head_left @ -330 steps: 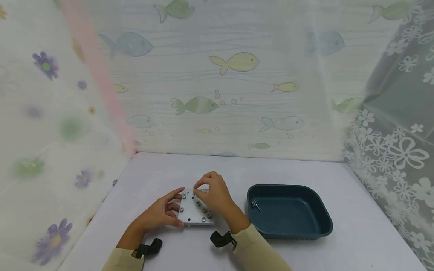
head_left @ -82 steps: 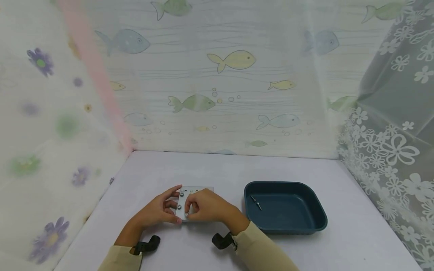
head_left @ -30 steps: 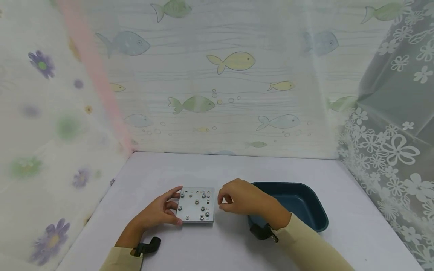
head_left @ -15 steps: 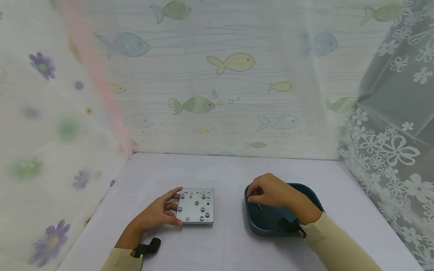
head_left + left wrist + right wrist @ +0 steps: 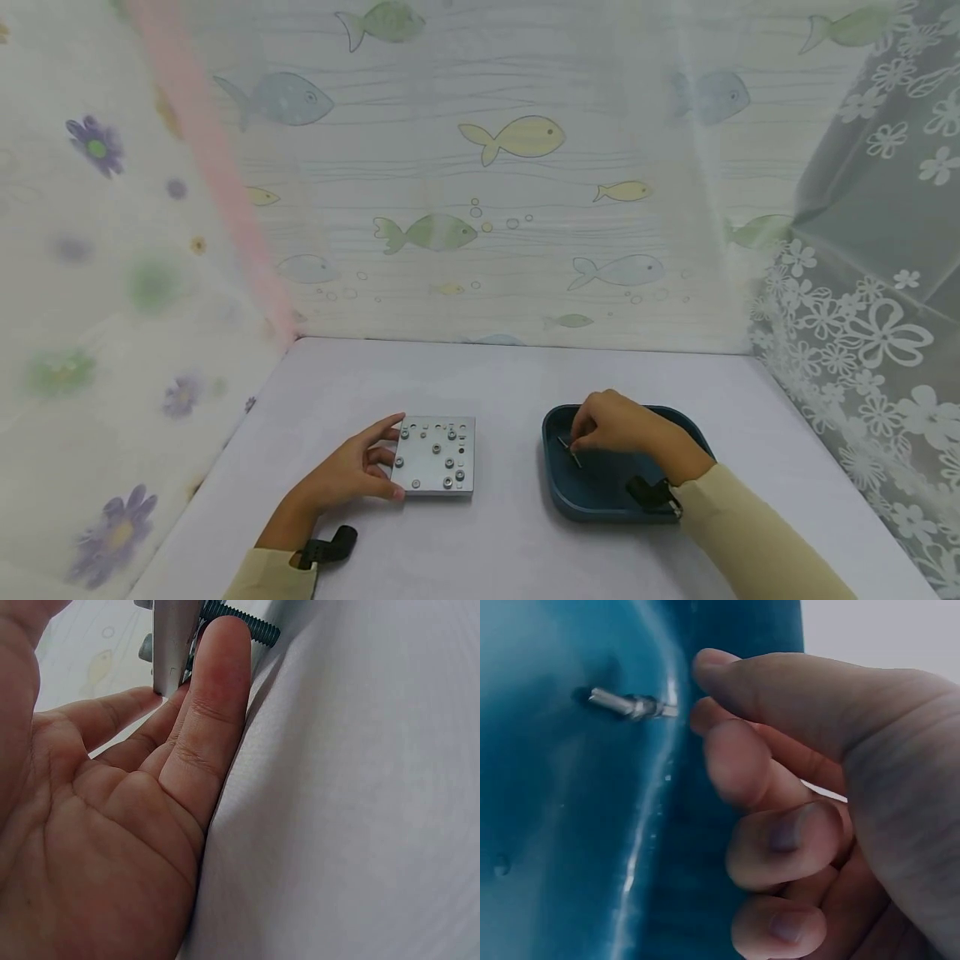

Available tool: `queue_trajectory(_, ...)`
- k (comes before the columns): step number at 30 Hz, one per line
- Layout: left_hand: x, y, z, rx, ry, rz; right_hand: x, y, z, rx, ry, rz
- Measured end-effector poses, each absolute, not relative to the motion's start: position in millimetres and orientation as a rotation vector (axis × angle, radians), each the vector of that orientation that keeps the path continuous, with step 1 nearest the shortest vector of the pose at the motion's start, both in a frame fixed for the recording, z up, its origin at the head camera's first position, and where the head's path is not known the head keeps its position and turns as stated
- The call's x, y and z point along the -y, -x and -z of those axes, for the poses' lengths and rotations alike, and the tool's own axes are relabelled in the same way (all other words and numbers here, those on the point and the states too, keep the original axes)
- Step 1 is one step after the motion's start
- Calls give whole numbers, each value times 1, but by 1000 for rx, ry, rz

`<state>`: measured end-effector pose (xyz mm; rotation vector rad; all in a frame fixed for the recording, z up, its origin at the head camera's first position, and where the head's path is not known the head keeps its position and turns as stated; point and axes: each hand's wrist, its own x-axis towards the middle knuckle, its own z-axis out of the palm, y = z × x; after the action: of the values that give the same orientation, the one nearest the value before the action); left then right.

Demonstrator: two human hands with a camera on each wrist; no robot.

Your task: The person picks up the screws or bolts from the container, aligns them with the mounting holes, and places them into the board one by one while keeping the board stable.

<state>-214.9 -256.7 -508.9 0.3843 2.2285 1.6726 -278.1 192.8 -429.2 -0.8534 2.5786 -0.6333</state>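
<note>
We are gripping the metal plate [image 5: 433,460] with our left hand [image 5: 347,473] and holding our right hand [image 5: 621,423], fingers released, near screws [image 5: 636,707] in the tray [image 5: 596,493].

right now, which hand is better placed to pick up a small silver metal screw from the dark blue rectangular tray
Probably the right hand: it hovers over the tray, fingers near the screws, nothing visibly held. The left hand grips a square silver metal plate.

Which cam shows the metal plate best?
Head view: it shows the metal plate from above, most of its top face and the bolt heads in sight. Left wrist catches only part, edge-on, with a threaded shank jutting out. Right wrist shows none of it.
</note>
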Motion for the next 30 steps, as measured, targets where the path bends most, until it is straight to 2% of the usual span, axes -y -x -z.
queue_trajectory(30,258,216,510,-2212,-385,-1692,-186,284,452,-2592,729,489)
